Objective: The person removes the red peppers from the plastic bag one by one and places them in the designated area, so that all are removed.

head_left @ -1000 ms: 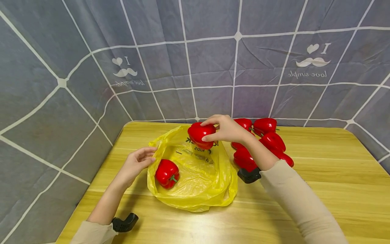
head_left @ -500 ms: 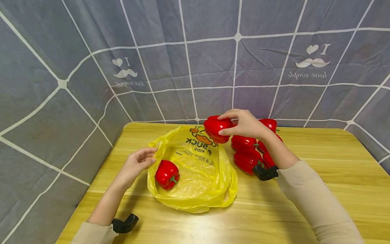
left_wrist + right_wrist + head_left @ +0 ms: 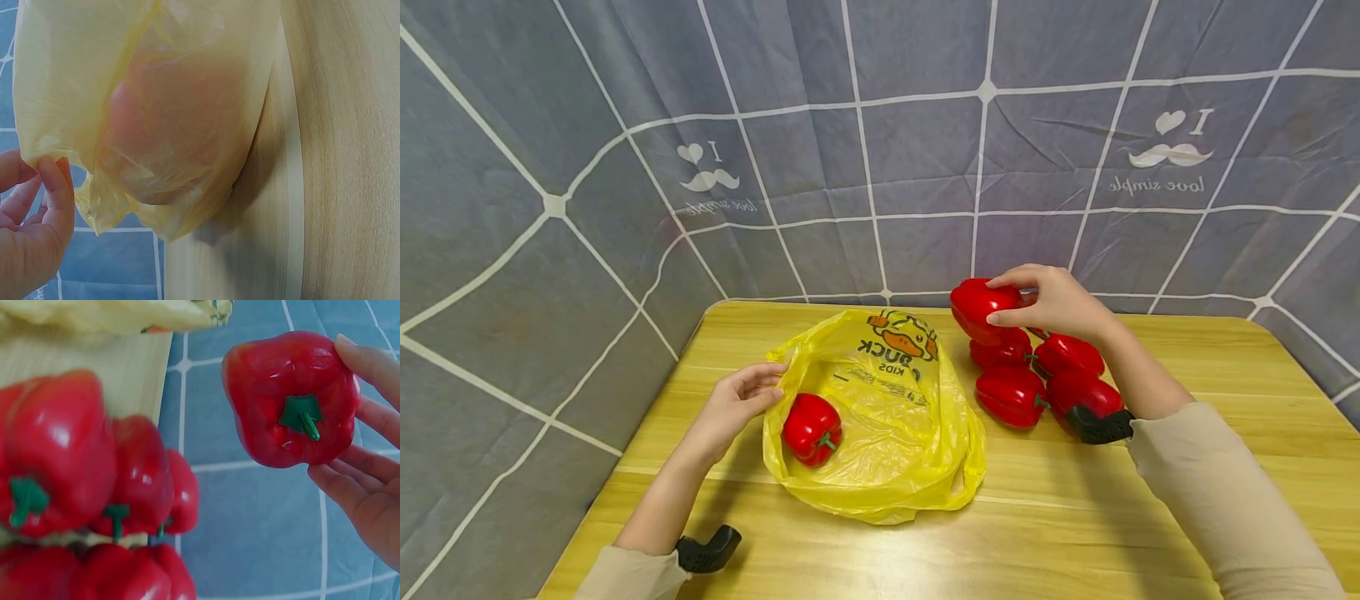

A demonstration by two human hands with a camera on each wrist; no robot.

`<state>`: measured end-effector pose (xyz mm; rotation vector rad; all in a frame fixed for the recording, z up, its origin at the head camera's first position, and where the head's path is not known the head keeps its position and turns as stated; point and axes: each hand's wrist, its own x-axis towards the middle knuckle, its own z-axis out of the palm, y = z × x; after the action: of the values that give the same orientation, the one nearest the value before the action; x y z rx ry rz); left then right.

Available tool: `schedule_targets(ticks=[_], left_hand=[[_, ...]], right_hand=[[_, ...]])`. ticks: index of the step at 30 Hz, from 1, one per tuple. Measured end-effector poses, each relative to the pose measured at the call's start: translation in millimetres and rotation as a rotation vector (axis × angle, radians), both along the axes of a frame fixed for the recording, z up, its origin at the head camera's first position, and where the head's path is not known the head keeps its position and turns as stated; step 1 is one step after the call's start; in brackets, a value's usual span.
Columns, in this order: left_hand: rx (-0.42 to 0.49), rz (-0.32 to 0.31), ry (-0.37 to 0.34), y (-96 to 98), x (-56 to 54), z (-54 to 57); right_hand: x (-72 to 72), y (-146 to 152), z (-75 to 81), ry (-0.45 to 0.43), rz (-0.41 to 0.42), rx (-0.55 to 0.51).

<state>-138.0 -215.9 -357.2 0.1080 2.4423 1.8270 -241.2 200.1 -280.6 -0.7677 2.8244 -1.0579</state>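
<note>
My left hand (image 3: 733, 408) pinches the left rim of a yellow plastic bag (image 3: 872, 500), also seen close up in the left wrist view. The bag lies with its mouth spread, its far side printed with a duck. One red bell pepper (image 3: 811, 427) with a green stem sits inside at the left. Held between thumb and fingers of my right hand (image 3: 1060, 307) is another red bell pepper (image 3: 284, 397), raised over the far end of a group of bell peppers. In the right wrist view its green stem faces the camera.
Several red bell peppers, such as this near pepper (image 3: 1011, 397), lie close together right of the bag on the wooden table (image 3: 1210, 433). A grey-blue curtain (image 3: 925, 158) with white lines stands behind the table and at the left.
My right hand has moved right with the bell pepper, from over the bag to over the group of peppers. The left hand and the bag have stayed in place.
</note>
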Motion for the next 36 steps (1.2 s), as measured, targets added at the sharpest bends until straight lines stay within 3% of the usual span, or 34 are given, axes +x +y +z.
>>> schedule_targets(ticks=[16,36], left_hand=[[0.018,-0.001,-0.003,-0.1,-0.8,0.7],[0.018,0.001,-0.001,-2.2,-0.3,-0.9]], right_hand=[[6.8,47.6,-1.0,-0.006,-0.111,0.035],[17.2,103.6,-14.4,-0.016,-0.222,0.057]])
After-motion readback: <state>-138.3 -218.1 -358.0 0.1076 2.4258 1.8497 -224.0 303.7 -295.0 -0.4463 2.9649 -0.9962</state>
